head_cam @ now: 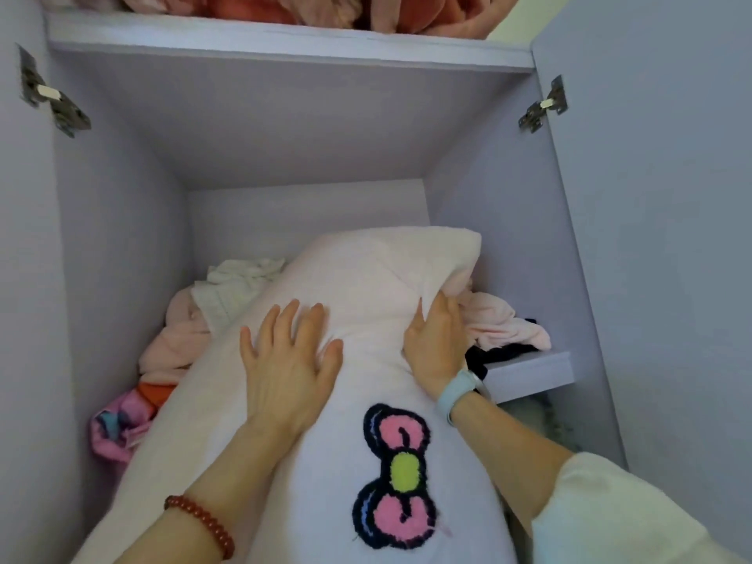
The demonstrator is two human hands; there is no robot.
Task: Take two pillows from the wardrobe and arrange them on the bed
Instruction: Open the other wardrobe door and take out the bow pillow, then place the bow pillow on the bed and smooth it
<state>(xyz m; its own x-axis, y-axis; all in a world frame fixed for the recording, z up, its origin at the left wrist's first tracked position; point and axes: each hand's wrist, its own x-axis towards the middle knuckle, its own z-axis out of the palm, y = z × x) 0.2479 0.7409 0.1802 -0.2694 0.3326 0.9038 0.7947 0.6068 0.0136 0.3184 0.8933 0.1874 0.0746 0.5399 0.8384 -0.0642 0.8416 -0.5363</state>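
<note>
- I stand in front of the open wardrobe (122,221) and look down into it.
- A big pale pink pillow (366,278) lies on a pile of clothes (179,339) inside the wardrobe; its near end sticks out toward me.
- On the near part of the pillow there is a pink bow (396,476) with a dark outline and a yellow-green middle.
- My left hand (291,360) is open, fingers spread, and lies flat on top of the pillow.
- My right hand (435,343) holds the right side of the pillow; the fingers press into the fabric.
- On my left wrist is a red bead bracelet (201,523), on my right wrist a light blue watch (464,390).
- Right of the pillow, pink and black clothes lie on the shelf (533,368).
- Above, another shelf (285,42) carries a pink-red blanket (285,6).
</note>
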